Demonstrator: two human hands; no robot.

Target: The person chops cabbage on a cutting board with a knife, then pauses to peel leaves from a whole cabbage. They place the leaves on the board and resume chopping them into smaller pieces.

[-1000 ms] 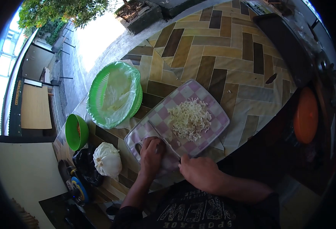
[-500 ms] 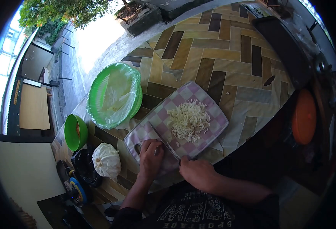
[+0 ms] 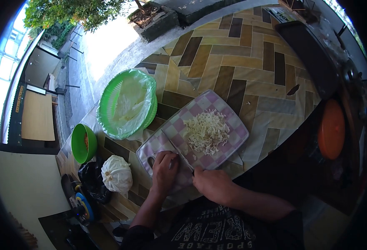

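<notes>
In the head view, a pink-and-white checked cutting board (image 3: 231,148) lies slantwise near the table's front edge. A heap of pale shredded vegetable (image 3: 207,132), perhaps cabbage, covers its far right part. My right hand (image 3: 211,183) grips the handle of a knife (image 3: 177,149), whose long blade lies across the board. Just left of the blade rests my left hand (image 3: 165,168), fingers curled and pressed together on the board near its handle hole. Whatever is under those fingers is hidden.
Beyond the board stands a green basket (image 3: 153,109) lined with clear plastic. To the left are a green bowl (image 3: 92,143) with something orange inside, a white wrapped bundle (image 3: 116,175) and a black plastic bag (image 3: 92,183). A dark tray (image 3: 306,54) and an orange lid-like object (image 3: 331,129) are at right.
My right hand and the knife have shifted slightly left, toward my left hand. The left hand stays in about the same place, and the shredded heap looks the same.
</notes>
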